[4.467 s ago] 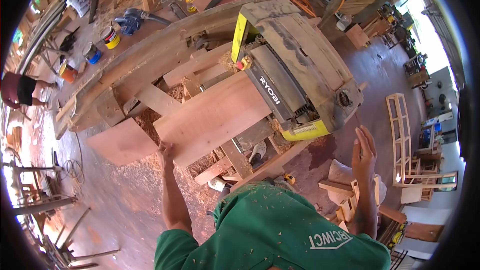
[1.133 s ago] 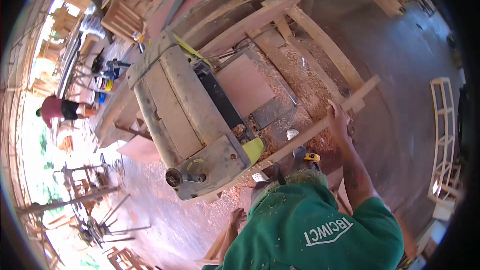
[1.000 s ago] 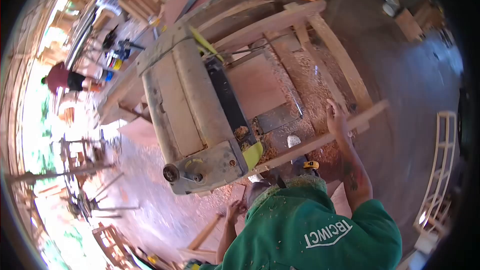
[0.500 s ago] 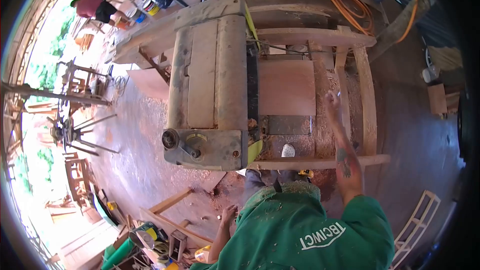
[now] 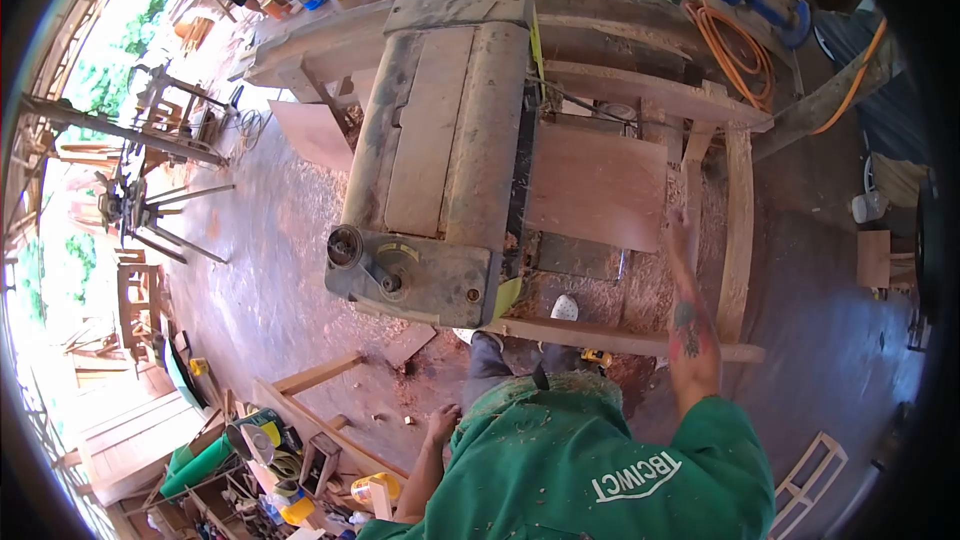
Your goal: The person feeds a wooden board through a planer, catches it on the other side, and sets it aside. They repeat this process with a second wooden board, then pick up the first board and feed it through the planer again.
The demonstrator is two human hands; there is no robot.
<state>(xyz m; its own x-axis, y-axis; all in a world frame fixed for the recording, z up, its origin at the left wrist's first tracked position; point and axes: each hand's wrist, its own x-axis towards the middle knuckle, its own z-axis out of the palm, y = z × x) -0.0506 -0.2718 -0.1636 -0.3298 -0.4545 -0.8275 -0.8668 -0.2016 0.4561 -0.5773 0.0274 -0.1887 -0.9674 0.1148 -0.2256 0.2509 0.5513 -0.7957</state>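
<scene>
Reddish wood makes up the board (image 5: 597, 185), which lies just to the left of the right hand (image 5: 676, 228), with its far side reaching to the planer (image 5: 430, 130). This hand is at the outer edge, toward the corner nearer to the body; whether the fingers are closed around the edge or only rest against it, I cannot tell. The left hand (image 5: 443, 422) is low beside the body, well apart from both board and planer; nothing is visible in it, but how much its fingers are bent is not clear. To do this step well, I would judge, the right hand should support the outer edge and keep the board level over the metal plate (image 5: 578, 255), because a drooping end may mark the wood. A straight, calm guiding without twist seems best, and the left hand could help at the other outer corner. Fingers should avoid the planer opening, and the black cord (image 5: 590, 116), beyond the right hand, should stay free.
</scene>
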